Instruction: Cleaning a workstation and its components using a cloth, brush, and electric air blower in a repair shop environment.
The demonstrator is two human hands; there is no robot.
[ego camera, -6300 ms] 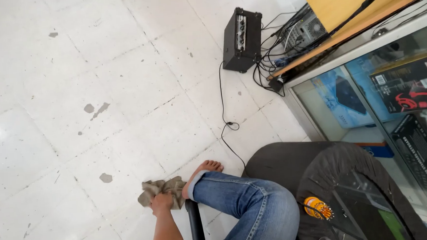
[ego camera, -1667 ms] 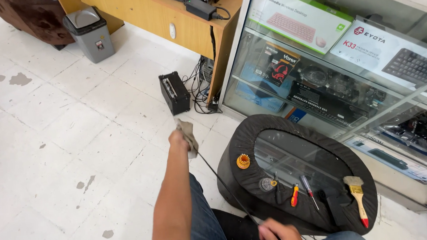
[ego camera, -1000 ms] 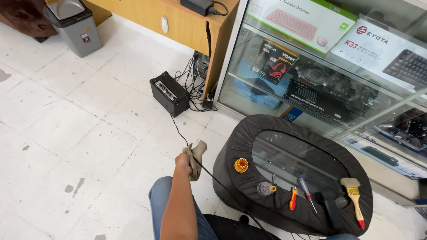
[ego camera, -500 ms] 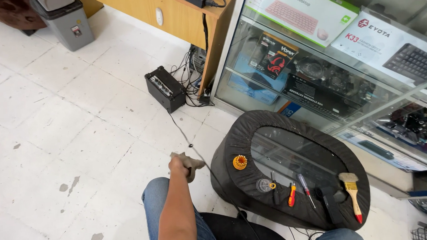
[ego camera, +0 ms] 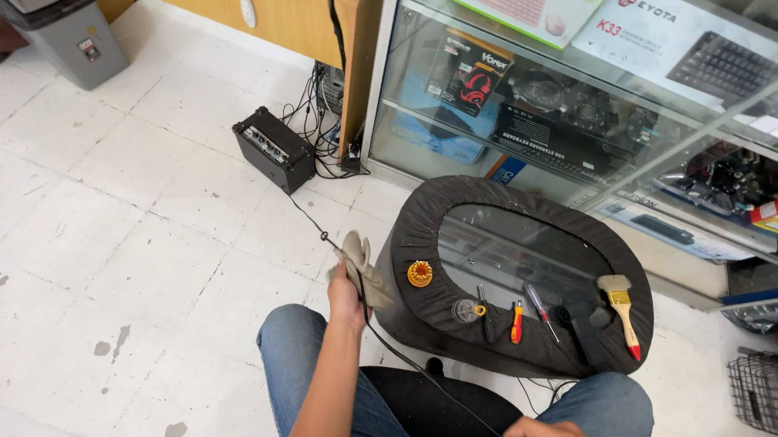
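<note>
The left hand (ego camera: 347,293) pinches a beige cloth (ego camera: 362,270) around a black cable (ego camera: 318,232), just left of the black stool (ego camera: 426,234); the right hand (ego camera: 542,436) grips the cable's near end, below the stool

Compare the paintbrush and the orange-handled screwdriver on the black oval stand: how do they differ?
The paintbrush is larger, with a pale wooden handle, red tip and wide bristles; the orange-handled screwdriver is small and slim. The paintbrush lies near the stand's right end, bristles pointing away from the person; the screwdriver lies nearer the middle of the front rim. Both rest untouched on the black oval stand, roughly parallel.
</note>
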